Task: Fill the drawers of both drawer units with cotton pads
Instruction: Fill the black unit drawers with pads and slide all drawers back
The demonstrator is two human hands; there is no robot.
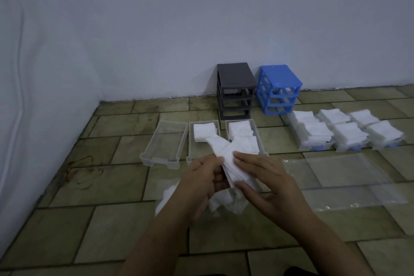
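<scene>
Standing against the white wall (156, 18): dark grey plastic drawer frame (235, 89) and blue plastic drawer frame (279, 88), both with drawers out.

Lying on the tiled floor (112, 219): 3 clear plastic drawers with blue handles (349, 139), heaped with white cotton pads; 3 clear plastic drawers (164, 142) nearer, 1 bare, 1 part filled, 1 nearly full.

Squaring a stack of white square cotton pads (230, 168): left hand (201, 180) curling fingers round 1 edge, right hand (266, 180) pinching the other.

Step in hand, as judged: loading the part-filled drawer. Next move calling for lowering the stack flat beside the pads already inside.
</scene>
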